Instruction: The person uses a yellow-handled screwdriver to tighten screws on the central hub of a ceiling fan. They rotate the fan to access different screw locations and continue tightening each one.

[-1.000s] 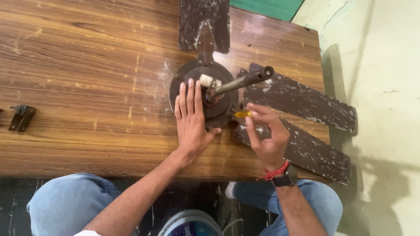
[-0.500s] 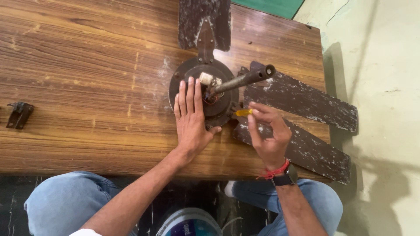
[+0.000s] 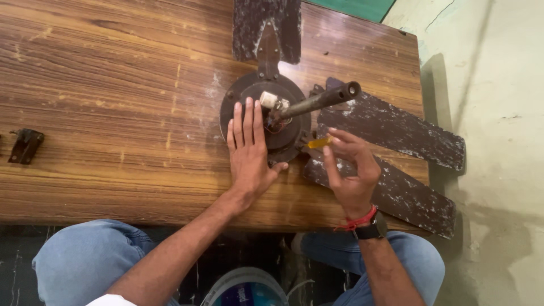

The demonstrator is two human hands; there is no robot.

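A dusty ceiling fan (image 3: 266, 107) lies on the wooden counter (image 3: 113, 85), near its right end. Its round motor is in the middle, one blade (image 3: 266, 22) points to the far side, and two blades (image 3: 396, 130) go to the right and hang past the counter edge. A metal rod (image 3: 317, 102) stands out from the motor and leans to the right. The left hand (image 3: 249, 153) lies flat and released on the motor, with fingers stretched. The right hand (image 3: 351, 170) grasps a small yellow tool (image 3: 318, 143) with the fingertips, just beside the motor. A small dark metal bracket (image 3: 25, 145) lies far left on the counter.
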